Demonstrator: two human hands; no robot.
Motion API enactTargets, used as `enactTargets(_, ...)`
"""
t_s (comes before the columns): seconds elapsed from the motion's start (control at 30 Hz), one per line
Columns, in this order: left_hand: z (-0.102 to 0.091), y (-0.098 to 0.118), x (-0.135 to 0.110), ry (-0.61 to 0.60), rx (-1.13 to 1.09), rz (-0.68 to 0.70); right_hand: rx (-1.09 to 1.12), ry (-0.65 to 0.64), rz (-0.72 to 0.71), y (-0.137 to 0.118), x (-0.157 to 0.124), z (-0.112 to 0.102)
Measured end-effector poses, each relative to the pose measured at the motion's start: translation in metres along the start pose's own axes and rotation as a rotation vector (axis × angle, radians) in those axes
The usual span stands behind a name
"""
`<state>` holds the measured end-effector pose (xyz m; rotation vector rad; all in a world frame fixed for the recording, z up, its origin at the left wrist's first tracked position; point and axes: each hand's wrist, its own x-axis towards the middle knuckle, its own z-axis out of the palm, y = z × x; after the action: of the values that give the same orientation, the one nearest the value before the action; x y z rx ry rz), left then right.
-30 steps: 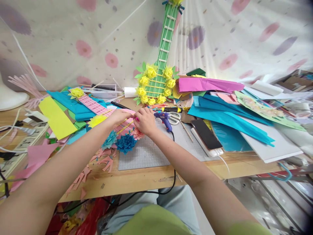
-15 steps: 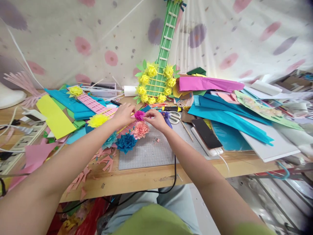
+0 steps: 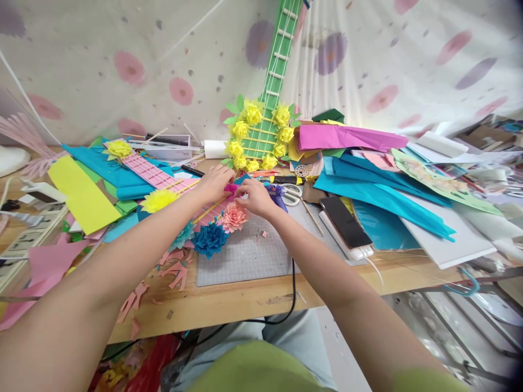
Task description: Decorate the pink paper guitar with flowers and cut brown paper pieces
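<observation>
Between my two hands is a magenta paper flower, mostly covered by fingers. My left hand closes on its left side, and my right hand grips it from the right. It sits at the upper right of a pink paper guitar lying on the table. Around the guitar's body are a coral paper flower, a dark blue paper flower, a teal paper flower and a yellow paper flower. My left forearm hides part of the guitar.
Behind stands a green paper guitar ringed with yellow flowers. A purple glue gun and white-handled scissors lie right of my hands. A grey cutting mat, a phone, blue paper sheets and pink scraps cover the table.
My right hand has moved slightly left and my left hand slightly right, closing in over the magenta flower, which is now more hidden. The view has shifted a little.
</observation>
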<state>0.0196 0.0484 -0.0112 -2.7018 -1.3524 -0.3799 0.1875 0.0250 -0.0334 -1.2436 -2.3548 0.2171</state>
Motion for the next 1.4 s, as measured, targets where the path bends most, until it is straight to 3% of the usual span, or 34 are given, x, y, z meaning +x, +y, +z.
enactTargets(0.23, 0.007, -0.008, 0.004, 0.009, -0.029, 0.0, -0.193, -0.03, -0.02, -0.003, 0.01, 0.009)
enactTargets(0.53, 0.003, -0.011, -0.001, 0.013, -0.08, -0.004, -0.271, -0.023, -0.029, -0.006, 0.01, 0.01)
enactTargets(0.77, 0.005, -0.006, -0.007, -0.045, -0.04, -0.029, -0.264, 0.004, -0.039, -0.005, 0.01, 0.013)
enactTargets(0.97, 0.012, -0.001, -0.004, -0.035, 0.007, 0.044, -0.252, 0.002, -0.046, -0.004, 0.009, 0.012)
enactTargets(1.17, 0.011, 0.001, -0.007, -0.01, 0.065, 0.139, -0.122, 0.092, -0.006, -0.001, 0.0, 0.0)
enactTargets(1.4, 0.0, -0.001, -0.009, -0.037, 0.037, 0.188, -0.01, 0.162, 0.007, 0.009, -0.028, -0.019)
